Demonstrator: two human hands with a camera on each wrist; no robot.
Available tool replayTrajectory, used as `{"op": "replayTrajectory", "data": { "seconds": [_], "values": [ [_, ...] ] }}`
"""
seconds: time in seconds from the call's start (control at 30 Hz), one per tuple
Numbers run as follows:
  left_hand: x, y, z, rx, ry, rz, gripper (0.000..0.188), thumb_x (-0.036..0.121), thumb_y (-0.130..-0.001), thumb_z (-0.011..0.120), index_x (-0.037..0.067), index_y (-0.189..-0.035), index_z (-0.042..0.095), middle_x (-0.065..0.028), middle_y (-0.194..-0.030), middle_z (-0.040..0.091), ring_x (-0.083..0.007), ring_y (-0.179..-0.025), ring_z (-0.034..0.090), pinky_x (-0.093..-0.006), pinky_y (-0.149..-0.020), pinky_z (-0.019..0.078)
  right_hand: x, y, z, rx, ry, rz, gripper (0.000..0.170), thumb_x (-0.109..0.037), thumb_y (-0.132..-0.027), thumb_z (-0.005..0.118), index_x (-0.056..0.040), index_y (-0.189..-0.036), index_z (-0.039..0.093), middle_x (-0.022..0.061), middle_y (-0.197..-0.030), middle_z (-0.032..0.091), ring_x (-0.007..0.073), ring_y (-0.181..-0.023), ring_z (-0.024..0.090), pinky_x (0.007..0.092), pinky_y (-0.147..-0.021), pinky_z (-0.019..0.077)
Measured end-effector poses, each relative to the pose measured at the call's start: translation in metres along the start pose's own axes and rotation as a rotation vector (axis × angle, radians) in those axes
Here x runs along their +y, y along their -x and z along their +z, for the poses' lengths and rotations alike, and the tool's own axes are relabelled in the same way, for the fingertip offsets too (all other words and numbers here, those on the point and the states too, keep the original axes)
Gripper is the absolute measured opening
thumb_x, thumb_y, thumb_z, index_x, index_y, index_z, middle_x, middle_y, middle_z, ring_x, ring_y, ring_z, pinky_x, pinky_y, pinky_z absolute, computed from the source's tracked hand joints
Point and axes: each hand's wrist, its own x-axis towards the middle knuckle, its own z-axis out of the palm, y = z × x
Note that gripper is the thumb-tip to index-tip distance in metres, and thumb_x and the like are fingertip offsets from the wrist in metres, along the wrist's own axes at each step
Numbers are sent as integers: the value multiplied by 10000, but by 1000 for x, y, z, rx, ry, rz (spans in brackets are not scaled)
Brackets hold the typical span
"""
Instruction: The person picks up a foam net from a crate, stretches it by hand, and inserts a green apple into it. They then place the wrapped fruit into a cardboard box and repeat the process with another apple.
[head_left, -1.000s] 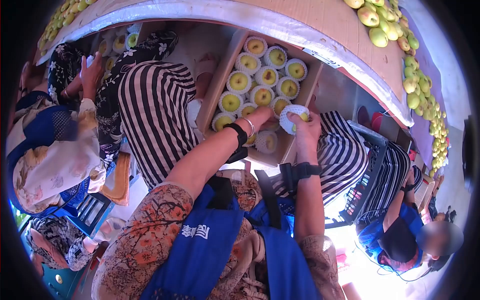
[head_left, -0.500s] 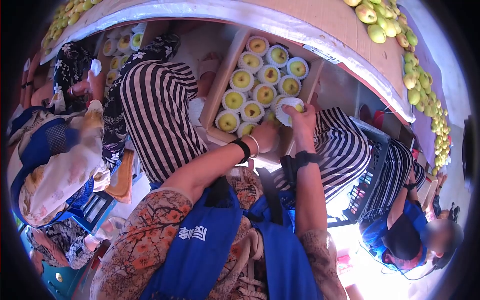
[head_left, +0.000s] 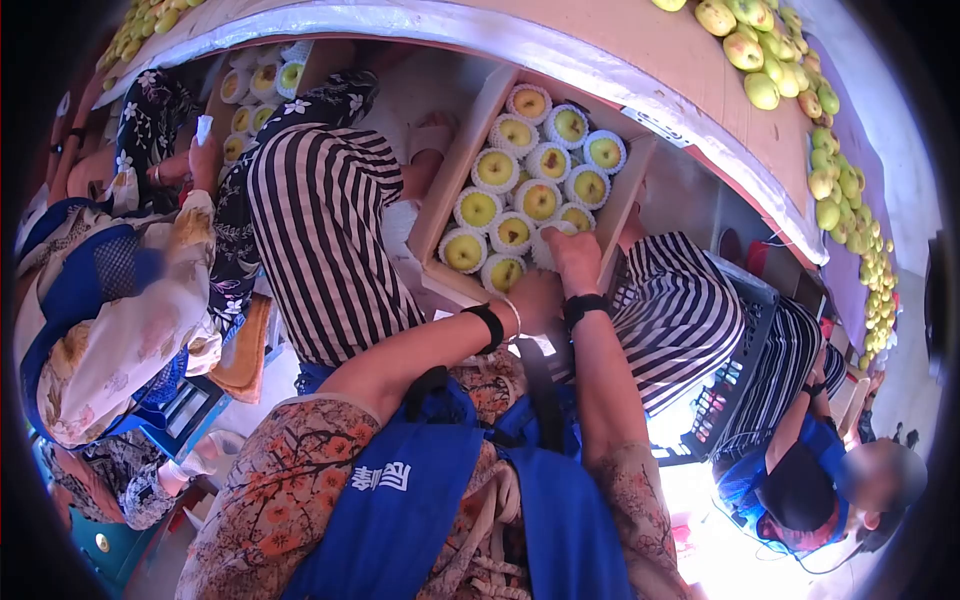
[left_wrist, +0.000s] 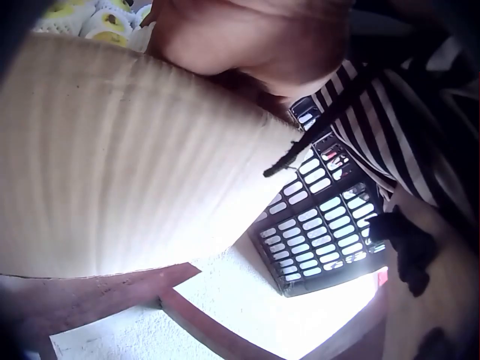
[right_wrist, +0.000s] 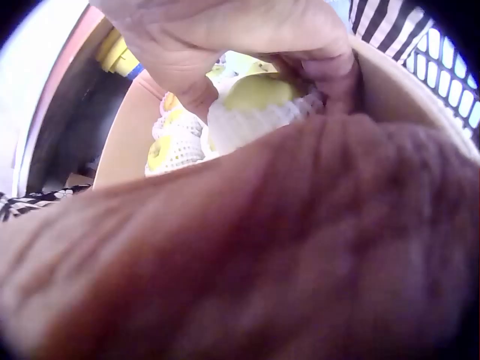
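Note:
My right hand (head_left: 577, 262) is down in the near right corner of a cardboard box (head_left: 430, 232). Its thumb and fingers grip a yellow-green apple (right_wrist: 261, 91) wrapped in a white foam net (right_wrist: 251, 126). At the box's near edge, my left hand (head_left: 538, 300) is close beside the right wrist. In the left wrist view, the left hand (left_wrist: 255, 41) is over the top of the cardboard wall (left_wrist: 127, 150); its fingertips are hidden, and I cannot tell whether it holds anything. Several netted apples (head_left: 540, 200) sit in rows in the box, stem hollows facing up.
Loose apples (head_left: 745, 50) lie on the table (head_left: 560, 45) above the box. Right of my striped trousers (head_left: 680, 310) stands a black plastic crate (head_left: 735, 370). Another person (head_left: 110, 300) sits at left near a second box of netted apples (head_left: 240, 120); one more person (head_left: 800, 480) is at lower right.
My right hand has lowered the netted apple from above the box into its near right corner. The left hand has drawn back from inside the box to the near edge.

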Motion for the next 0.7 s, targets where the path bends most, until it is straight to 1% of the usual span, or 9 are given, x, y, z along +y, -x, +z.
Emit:
{"op": "replayTrajectory", "data": {
  "seconds": [0.1,0.17,0.2,0.27,0.3,0.4,0.5,0.6,0.7],
  "values": [
    [2,1,-1,62,90,-29,362,354,-800,697,36,-974,708,-180,-1035,670,-327,-987,641,-424,-882,491,-2,-5,-5,-86,-25,-2,580,-394,-694,708,113,-975,675,314,-999,677,420,-948,670,431,-836,509],
    [0,1,9,139,190,-63,398,387,-776,715,40,-972,710,-182,-1020,671,-322,-982,644,-416,-892,489,17,-26,8,-128,-166,63,567,-386,-701,720,108,-977,680,303,-960,686,401,-930,678,426,-820,511],
    [2,2,3,78,230,-75,440,382,-773,697,31,-1037,672,-188,-1059,642,-337,-1012,605,-419,-906,470,14,-26,9,-150,-237,97,561,-382,-705,726,105,-978,683,297,-941,691,391,-920,682,424,-812,512],
    [6,6,-10,-43,312,-100,542,373,-767,661,11,-1166,596,-199,-1138,585,-365,-1071,529,-425,-933,431,12,-22,6,-146,-371,199,441,-345,-707,762,62,-857,682,165,-815,669,269,-777,659,392,-674,504],
    [6,6,-7,-15,281,-105,558,384,-767,663,13,-1178,591,-197,-1157,576,-365,-1074,526,-425,-942,431,9,-17,3,-144,-438,250,389,-327,-709,779,40,-796,682,99,-753,658,207,-706,648,375,-604,499],
    [11,9,-4,20,218,-111,596,409,-770,665,17,-1211,579,-190,-1211,549,-368,-1091,516,-429,-971,426,17,-16,5,-126,-403,56,482,-335,-686,807,80,-880,657,154,-832,680,256,-765,673,381,-660,521],
    [14,12,-11,-8,211,-113,614,415,-772,664,22,-1235,570,-184,-1249,527,-376,-1131,497,-436,-1006,410,26,-22,18,68,-56,-65,582,-353,-681,821,115,-957,614,215,-909,683,305,-857,684,386,-733,530],
    [10,11,-2,9,237,-128,627,422,-773,666,36,-1256,563,-184,-1277,512,-384,-1171,476,-442,-1038,393,24,-13,12,23,-84,-177,724,-374,-683,822,148,-1092,531,294,-1026,657,383,-971,668,407,-821,529],
    [10,12,-3,-4,262,-142,631,424,-770,671,56,-1270,560,-190,-1307,498,-389,-1202,462,-442,-1058,380,28,-13,21,55,147,-281,762,-302,-699,813,132,-1189,422,352,-1149,580,471,-1005,629,438,-881,529]
  ]
}}
